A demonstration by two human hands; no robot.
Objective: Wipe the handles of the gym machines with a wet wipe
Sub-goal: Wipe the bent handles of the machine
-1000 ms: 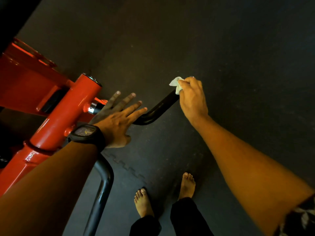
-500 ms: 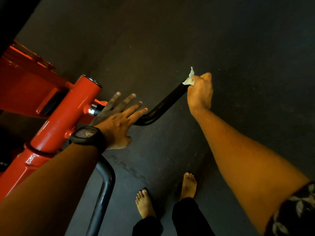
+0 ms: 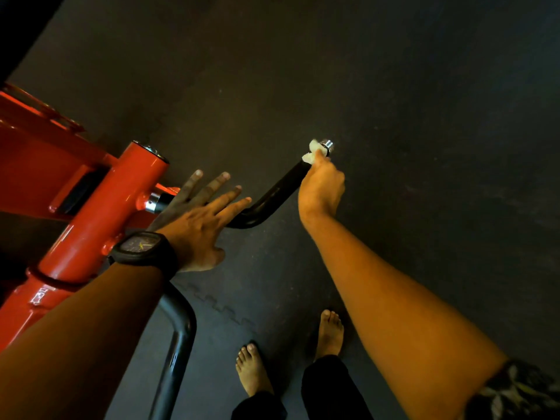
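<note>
White wet wipe [image 3: 313, 153], pinched in the right hand [image 3: 321, 189], sits at the far tip of the black handle [image 3: 272, 192]; left hand [image 3: 194, 228] lies flat, fingers spread (steadying, probably). Pulled further, it could slip off.

Machine frame [image 3: 91, 207] stands at left. The handle [image 3: 272, 192] projects rightward from it, above the floor [image 3: 394, 86]. Left hand [image 3: 197, 225] rests flat over the handle's inner bend. Right hand [image 3: 321, 183] grips the wipe [image 3: 312, 154] near its outer end.
</note>
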